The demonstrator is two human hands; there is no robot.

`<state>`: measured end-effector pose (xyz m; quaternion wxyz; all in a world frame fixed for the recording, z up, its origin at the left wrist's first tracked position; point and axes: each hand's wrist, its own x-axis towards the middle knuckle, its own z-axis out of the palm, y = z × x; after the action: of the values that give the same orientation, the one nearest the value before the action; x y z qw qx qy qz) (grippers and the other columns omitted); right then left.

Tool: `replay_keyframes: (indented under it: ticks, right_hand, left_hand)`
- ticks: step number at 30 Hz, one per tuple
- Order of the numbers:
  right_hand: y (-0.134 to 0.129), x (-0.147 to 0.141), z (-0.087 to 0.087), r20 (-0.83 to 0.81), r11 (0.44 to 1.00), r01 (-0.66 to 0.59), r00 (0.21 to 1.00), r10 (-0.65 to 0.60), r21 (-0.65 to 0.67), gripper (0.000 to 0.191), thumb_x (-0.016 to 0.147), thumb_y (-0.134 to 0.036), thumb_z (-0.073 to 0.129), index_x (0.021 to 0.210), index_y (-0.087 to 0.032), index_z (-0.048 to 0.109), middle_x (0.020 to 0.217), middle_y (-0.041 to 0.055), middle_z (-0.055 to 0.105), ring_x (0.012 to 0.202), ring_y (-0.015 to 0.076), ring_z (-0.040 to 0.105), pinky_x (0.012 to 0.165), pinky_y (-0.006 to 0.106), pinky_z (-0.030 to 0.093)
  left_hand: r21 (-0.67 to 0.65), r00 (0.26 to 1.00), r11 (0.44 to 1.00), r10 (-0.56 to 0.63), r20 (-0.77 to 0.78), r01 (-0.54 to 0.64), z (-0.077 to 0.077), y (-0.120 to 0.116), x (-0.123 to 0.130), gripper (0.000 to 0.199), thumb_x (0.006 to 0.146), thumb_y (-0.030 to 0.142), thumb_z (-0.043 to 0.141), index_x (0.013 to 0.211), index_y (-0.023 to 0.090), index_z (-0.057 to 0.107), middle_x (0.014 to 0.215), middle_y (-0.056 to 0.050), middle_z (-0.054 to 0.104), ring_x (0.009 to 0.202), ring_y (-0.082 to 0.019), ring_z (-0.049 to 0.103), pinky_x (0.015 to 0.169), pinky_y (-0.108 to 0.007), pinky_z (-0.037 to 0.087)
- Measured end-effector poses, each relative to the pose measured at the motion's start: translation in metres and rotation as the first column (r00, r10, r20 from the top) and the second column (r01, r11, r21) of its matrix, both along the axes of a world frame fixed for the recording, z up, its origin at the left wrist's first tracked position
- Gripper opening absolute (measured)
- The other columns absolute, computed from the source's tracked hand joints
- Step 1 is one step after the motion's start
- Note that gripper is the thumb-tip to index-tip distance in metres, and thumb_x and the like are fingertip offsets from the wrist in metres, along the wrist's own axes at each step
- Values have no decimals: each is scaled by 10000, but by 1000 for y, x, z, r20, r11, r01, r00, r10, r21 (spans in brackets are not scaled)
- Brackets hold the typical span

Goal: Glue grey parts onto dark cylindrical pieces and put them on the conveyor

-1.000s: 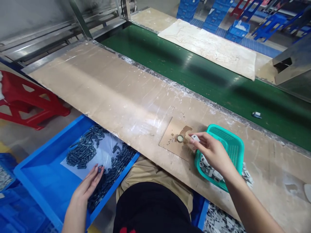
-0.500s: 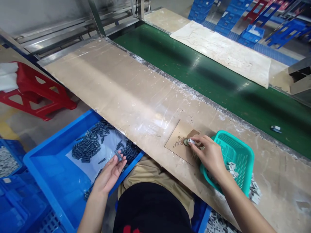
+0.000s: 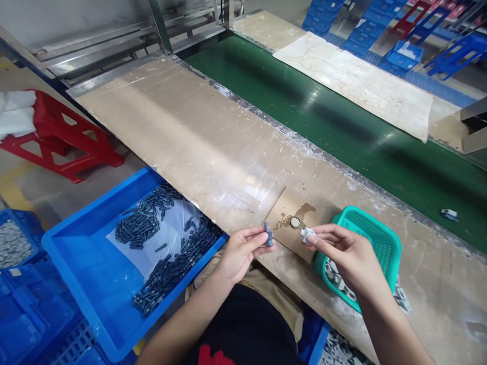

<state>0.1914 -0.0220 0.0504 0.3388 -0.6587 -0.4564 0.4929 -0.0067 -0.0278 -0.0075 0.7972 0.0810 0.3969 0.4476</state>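
Observation:
My left hand [image 3: 243, 248] is closed, its fingertips gripping a small dark blue-grey peg-shaped part [image 3: 269, 234] held nearly upright. To its right my right hand [image 3: 346, 248] pinches a small white block-shaped part [image 3: 307, 235] between thumb and fingers. The two parts are apart, above the near edge of a cardboard square [image 3: 283, 208]. On that square sits a small round cap [image 3: 295, 222] with pale contents, beside a wet stain. Below my right wrist, a green basket [image 3: 395, 253] holds several white parts [image 3: 337, 276], partly hidden by the hand.
A blue tray [image 3: 64, 274] at the left holds many dark pegs [image 3: 140, 225]. Beyond the worktable [image 3: 182, 132] runs a green conveyor belt [image 3: 258, 76] with one small assembled piece [image 3: 449, 214] on it. A red stool [image 3: 64, 132] stands at the left.
My left hand has moved right from over the blue tray, bringing the peg beside the cardboard. My right hand has drawn the white part back from the round cap toward me. The belt piece has shifted right.

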Motion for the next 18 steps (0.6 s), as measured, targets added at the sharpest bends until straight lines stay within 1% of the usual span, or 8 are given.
replay_keyframes:
  ticks: [3,7,10,12,15,18]
  right_hand:
    - [-7,-5,4,-54,1000,-14,998,12,-28,310,601,-387,806,786,-170,684,707,76,715,617,203,670,602,306,563]
    - [-12,-8,3,-85,997,-63,995,59,-48,269,649,-373,781,795,-173,677,729,79,720,639,201,674,611,302,564]
    - [-12,-9,1,-84,997,-67,994,63,-48,278,624,-359,799,797,-178,679,729,71,722,648,202,680,607,289,561]
    - [-12,-11,0,-73,997,-72,995,69,-38,287,603,-351,812,793,-179,683,722,68,721,645,201,680,597,278,558]
    - [-11,-13,-1,-64,995,-93,994,90,-40,281,598,-362,812,762,-175,682,692,66,715,621,196,675,569,268,552]
    - [-10,-13,-4,-108,991,-122,987,115,-58,281,618,-376,798,765,-170,676,669,65,710,601,194,672,564,269,551]
  left_hand:
    - [32,1000,999,-7,10,7,5,3,20,314,575,235,816,841,97,723,718,-60,725,688,-158,684,779,-346,570]
    - [90,999,996,-4,-39,8,10,2,30,358,569,267,820,870,98,728,775,-84,744,734,-200,699,804,-404,569]
    - [122,995,993,1,-95,11,13,0,31,373,560,285,821,870,98,732,829,-97,751,756,-222,703,788,-423,583]
    - [170,987,985,-7,-162,35,13,-1,30,359,578,293,808,869,98,734,865,-101,750,766,-227,703,770,-416,593]
    - [251,967,963,-33,-253,98,12,0,25,325,623,301,776,882,111,735,922,-97,745,789,-231,704,746,-393,603]
    - [304,944,937,-72,-323,175,12,3,19,328,651,308,754,921,125,728,968,-91,736,829,-238,701,758,-378,600]
